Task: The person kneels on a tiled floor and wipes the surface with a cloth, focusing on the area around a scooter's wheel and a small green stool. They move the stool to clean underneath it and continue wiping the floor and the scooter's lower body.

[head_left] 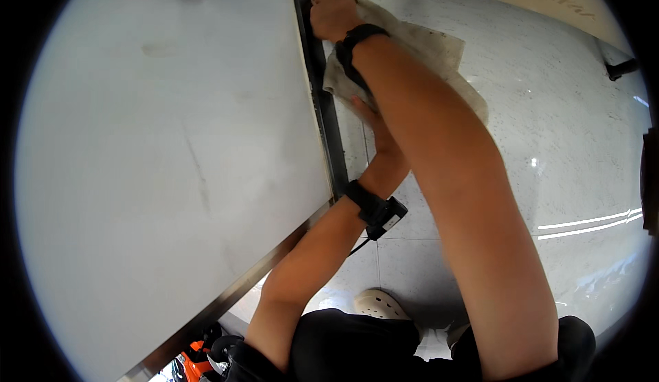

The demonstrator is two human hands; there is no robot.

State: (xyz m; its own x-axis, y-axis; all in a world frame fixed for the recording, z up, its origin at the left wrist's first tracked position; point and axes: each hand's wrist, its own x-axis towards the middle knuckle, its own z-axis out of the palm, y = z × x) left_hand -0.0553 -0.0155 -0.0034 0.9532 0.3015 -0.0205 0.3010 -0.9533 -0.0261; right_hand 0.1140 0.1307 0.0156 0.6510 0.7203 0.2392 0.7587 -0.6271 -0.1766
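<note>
A grey-beige cloth hangs beside the dark edge strip of a white-topped table. My right hand is closed on the cloth at the far end of that strip, its fingers curled against the edge. Lower down, my left hand is at the cloth's near edge, with its thumb lying over the fabric. The cloth and my right forearm hide the other left fingers. My right arm crosses above the left one. Black straps circle both wrists, and a small black device sits on the left strap.
Faint smudges mark the tabletop. A cardboard box is at the far right, near a dark leg. Below lies a glossy tiled floor with a beige clog on it. Something orange and black shows under the table's near edge.
</note>
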